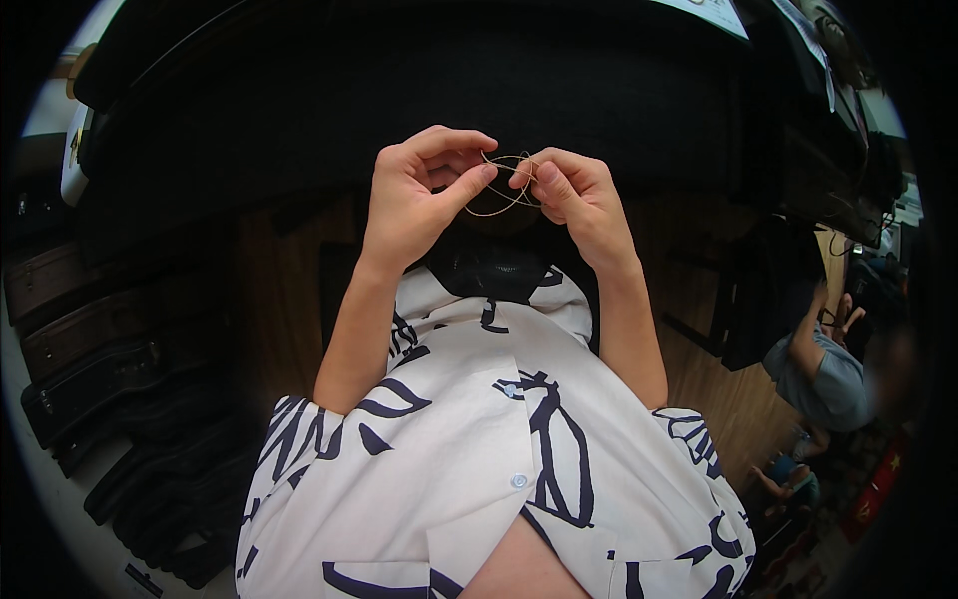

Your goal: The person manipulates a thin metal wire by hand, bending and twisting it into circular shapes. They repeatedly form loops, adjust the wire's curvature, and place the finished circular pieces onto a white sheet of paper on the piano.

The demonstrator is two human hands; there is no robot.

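Note:
A thin, golden wire or string (491, 214) hangs in loose loops between my two hands, above my lap. My right hand (584, 200) pinches one side of the loops between thumb and bent fingers. To the left, my left hand (424, 190) has its thumb and index fingertip apart, with the edge of a loop in the gap. Its other fingers curl behind, partly hidden by the thumb. Whether the left thumb touches the loop I cannot tell.
A dark surface (479, 90) lies beyond my hands. Several dark cases (100, 374) line the left side. At the right, a person in a grey-blue top (828, 379) sits near a dark chair (763, 290), with another person (793, 484) lower down. Wooden flooring (699, 399) shows between.

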